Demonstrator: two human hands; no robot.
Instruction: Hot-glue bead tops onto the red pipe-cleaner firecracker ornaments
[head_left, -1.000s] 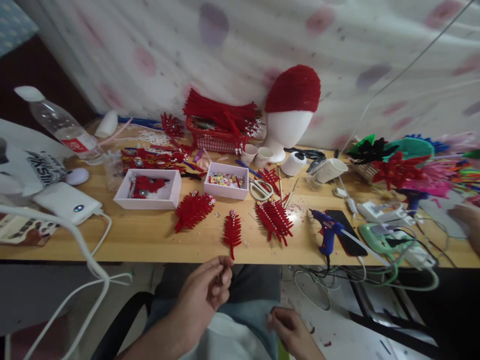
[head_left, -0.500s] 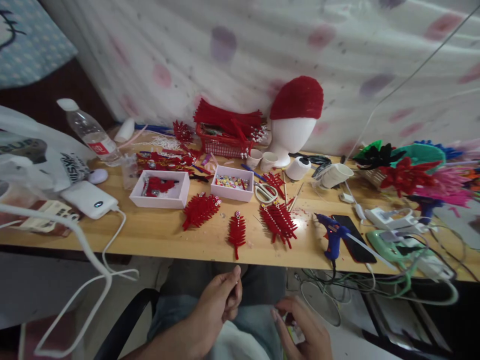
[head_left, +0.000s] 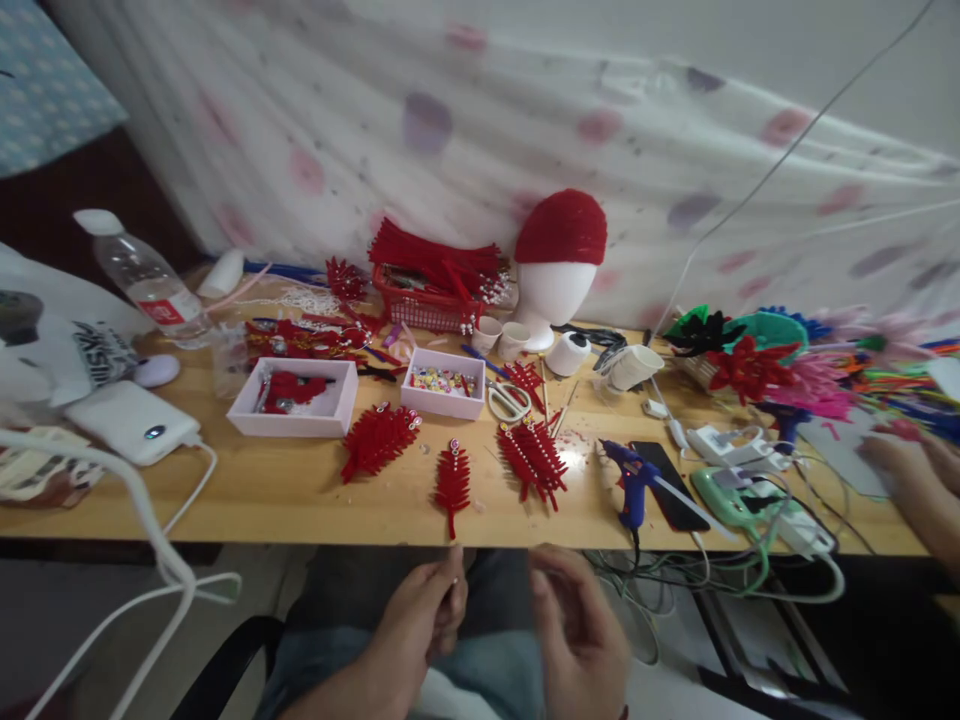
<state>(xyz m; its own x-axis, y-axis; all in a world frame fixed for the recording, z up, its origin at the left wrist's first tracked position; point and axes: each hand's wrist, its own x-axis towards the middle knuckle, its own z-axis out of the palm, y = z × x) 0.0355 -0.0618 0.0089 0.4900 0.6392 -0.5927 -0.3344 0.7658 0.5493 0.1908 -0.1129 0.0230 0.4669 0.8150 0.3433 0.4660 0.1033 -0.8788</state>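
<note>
My left hand [head_left: 420,615] is above my lap, just below the table's front edge, thumb pressed against curled fingers. Whatever it may hold is hidden. My right hand [head_left: 577,635] is to its right, its fingers bent and apart from the thumb, with nothing visible in it. Nearest my left hand lies a single red leaf-shaped chenille piece [head_left: 452,490] with small gems at its top. More red leaf pieces lie in a pile on the left [head_left: 380,440] and in a pearl-trimmed group on the right [head_left: 532,460].
Beyond the leaves stand a box of gems [head_left: 442,408], a box of red parts [head_left: 247,425], scissors [head_left: 510,402], a red basket [head_left: 427,312] and a capped foam head [head_left: 555,290]. A blue glue gun [head_left: 634,485], phone [head_left: 675,500] and cables are right. Another person's hand [head_left: 919,465] is far right.
The view has shifted, so the table things sit further left and lower. My right hand has risen toward the table edge. Another person's hands have come into view at the right.
</note>
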